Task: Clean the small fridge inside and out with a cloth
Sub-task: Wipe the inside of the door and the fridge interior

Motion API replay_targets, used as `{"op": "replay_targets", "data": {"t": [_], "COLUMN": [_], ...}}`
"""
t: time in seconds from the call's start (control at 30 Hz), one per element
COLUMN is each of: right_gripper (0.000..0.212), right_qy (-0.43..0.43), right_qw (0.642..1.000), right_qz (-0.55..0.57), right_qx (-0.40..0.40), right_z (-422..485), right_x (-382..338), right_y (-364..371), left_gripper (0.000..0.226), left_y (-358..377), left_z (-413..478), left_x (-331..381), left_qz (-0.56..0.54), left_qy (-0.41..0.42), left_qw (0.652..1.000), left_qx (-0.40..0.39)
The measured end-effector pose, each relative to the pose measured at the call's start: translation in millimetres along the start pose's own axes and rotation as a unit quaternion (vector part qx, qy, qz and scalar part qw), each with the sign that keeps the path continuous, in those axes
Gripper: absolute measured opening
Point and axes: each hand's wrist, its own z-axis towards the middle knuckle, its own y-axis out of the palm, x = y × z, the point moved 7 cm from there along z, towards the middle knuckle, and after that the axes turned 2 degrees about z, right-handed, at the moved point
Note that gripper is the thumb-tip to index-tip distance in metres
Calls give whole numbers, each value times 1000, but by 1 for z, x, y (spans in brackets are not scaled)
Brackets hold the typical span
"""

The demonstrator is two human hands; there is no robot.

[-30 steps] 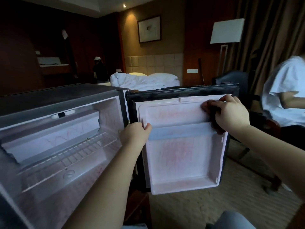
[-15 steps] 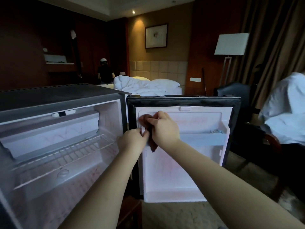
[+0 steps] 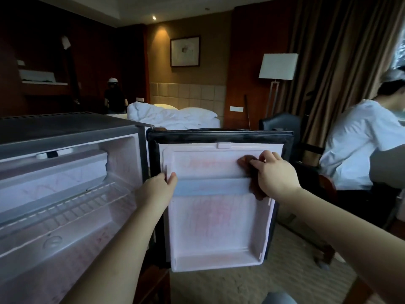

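Note:
The small fridge (image 3: 65,137) stands open at the left, its white inside and wire shelf (image 3: 72,207) showing. Its door (image 3: 219,216) is swung wide open, white inner liner facing me, with faint pink marks on it. My left hand (image 3: 157,189) grips the liner's left edge near the hinge side. My right hand (image 3: 276,174) holds a dark brown cloth (image 3: 252,172) against the upper right of the liner, above the door shelf rail (image 3: 210,186). Part of the cloth hangs below my hand.
A person in a white shirt (image 3: 355,145) sits at the right, close to the door's outer edge, beside a dark chair (image 3: 280,123). A bed (image 3: 175,117) lies behind the fridge. A floor lamp (image 3: 277,66) stands by the curtains. Carpet (image 3: 285,277) lies below the door.
My right hand has swept the cloth from the upper left of the door liner back to its upper right. My left hand stays on the liner's left edge.

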Motion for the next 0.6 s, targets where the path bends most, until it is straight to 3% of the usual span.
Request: {"op": "replay_targets", "data": {"t": [0.13,0.33,0.47,0.6], "right_gripper": [41,40,34,38], "right_qy": [70,28,129,214], "right_qw": [994,993,957,925], "right_qz": [45,50,160,246], "right_qx": [67,102,204,194], "right_z": [1,0,-11,-11], "right_x": [17,13,40,61], "right_y": [-4,6,-2,-1], "left_gripper": [47,47,48,48], "left_y": [4,9,10,11], "left_z": [3,5,6,6], "left_x": [-3,-6,-8,-9], "left_qz": [-22,-45,-50,-55], "left_qy": [-3,-3,-3,-3], "left_qw": [1000,999,999,998], "left_qx": [-9,-5,3,6]}}
